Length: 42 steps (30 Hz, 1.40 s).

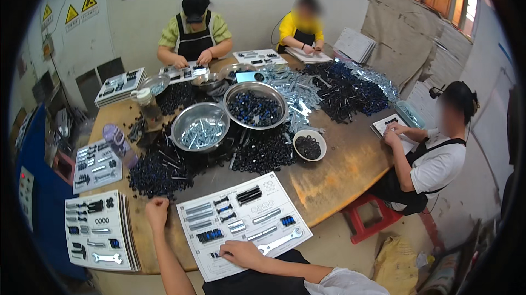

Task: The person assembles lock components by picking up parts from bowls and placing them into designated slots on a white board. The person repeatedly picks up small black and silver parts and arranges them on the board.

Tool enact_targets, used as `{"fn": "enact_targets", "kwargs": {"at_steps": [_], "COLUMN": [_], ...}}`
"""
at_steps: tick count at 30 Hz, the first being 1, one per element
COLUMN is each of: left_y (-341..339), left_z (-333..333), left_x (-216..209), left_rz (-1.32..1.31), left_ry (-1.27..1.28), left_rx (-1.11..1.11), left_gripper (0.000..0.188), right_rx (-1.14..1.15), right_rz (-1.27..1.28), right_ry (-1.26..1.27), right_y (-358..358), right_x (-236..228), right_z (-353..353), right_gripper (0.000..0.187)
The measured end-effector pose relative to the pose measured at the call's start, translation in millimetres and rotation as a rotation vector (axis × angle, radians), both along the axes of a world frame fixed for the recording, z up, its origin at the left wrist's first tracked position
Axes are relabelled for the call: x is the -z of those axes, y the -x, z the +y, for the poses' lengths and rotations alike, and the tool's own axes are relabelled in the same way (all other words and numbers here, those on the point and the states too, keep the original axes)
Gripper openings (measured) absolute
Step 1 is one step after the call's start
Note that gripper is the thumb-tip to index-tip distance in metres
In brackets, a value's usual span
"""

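A white printed card (pixel 245 225) lies on the table in front of me, carrying bolts, metal sleeves, black parts, blue-marked bolts and an open-end wrench (pixel 280 241). On its lower left part rests my right hand (pixel 241 253), fingertips drawn together over a few small dark parts; whether they grip one is hidden. My left hand (pixel 158 211) is closed just left of the card, at the near edge of a heap of dark bolts (pixel 159 173). Anything inside its fingers is hidden. Black nuts (pixel 266 150) are heaped beyond the card.
Filled cards are stacked at left (pixel 98 232). Beyond stand a purple bottle (pixel 118 144), a steel bowl of silver bolts (pixel 200 128), a steel bowl of blue-black bolts (pixel 255 103) and a white bowl of black rings (pixel 309 146). Three co-workers sit around the table; a red stool (pixel 372 218) stands at right.
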<state>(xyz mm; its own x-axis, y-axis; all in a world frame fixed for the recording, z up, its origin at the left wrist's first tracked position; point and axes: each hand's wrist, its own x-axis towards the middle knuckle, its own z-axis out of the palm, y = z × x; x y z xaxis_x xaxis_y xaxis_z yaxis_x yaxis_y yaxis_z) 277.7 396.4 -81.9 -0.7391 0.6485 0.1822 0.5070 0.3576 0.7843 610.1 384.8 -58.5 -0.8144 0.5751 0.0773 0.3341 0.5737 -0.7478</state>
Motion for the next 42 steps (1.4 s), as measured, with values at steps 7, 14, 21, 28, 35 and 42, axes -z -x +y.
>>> {"fn": "enact_targets", "kwargs": {"at_steps": [7, 14, 21, 28, 35, 42], "left_y": [-58, -112, -138, -145, -119, -2], "left_z": [-32, -81, -84, -83, -81, -8], "left_x": [-36, -68, -50, -38, -57, -3], "left_rz": [-0.315, -0.048, 0.466, 0.689, 0.167, 0.142], "left_ry": [-0.085, 0.087, 0.157, 0.213, 0.145, 0.030], "left_rx": [0.333, 0.510, 0.788, 0.846, 0.698, -0.072], "left_gripper": [0.014, 0.009, 0.009, 0.009, 0.015, 0.028], "right_rx": [0.065, 0.140, 0.156, 0.142, 0.059, 0.169], "right_rz": [-0.013, 0.034, -0.047, -0.091, -0.124, 0.180], "right_ry": [-0.042, -0.049, 0.016, 0.067, 0.180, -0.063], "right_y": [4, 0, 5, 6, 5, 166], "right_x": [8, -7, -7, -9, -40, -13], "right_z": [-1, -8, -3, 1, 10, 86], "right_gripper": [0.005, 0.009, 0.011, 0.010, 0.024, 0.020]}}
